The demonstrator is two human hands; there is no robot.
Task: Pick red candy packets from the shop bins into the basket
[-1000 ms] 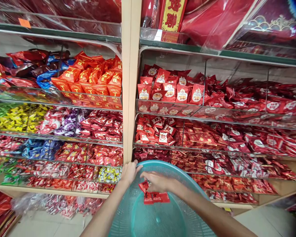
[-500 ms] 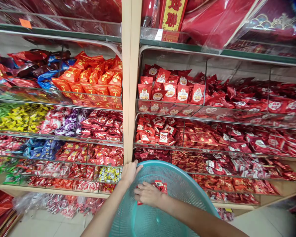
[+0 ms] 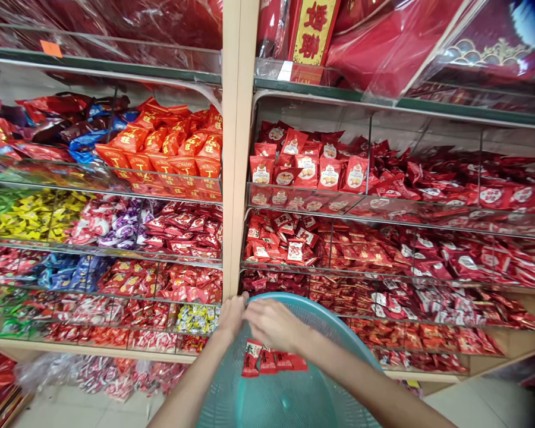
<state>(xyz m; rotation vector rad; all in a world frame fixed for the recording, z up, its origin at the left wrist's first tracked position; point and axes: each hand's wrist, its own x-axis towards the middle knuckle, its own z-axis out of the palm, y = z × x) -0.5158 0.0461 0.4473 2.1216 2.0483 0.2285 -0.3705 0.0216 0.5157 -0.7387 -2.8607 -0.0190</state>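
Note:
A teal plastic mesh basket is in front of me, below the shelves. My left hand is closed on its left rim, next to the wooden post. Over the basket's far left part is my right hand, close to my left hand. Its fingers are loosely bent and point left, and I see nothing held in them. Several red snack packets with dark lettering lie in a row inside the basket, just under my right hand. My forearms cover part of the basket.
Tiered shelf bins hold red packets on the right and orange-red packets on the left. A wooden post divides the two sides. Clear shelf lips edge the bins. Bags of sweets lie on the floor at lower left.
My right hand has risen from the packets toward the rim and my left hand. The packets it covered now show in a row in the basket. My left hand stays at the rim.

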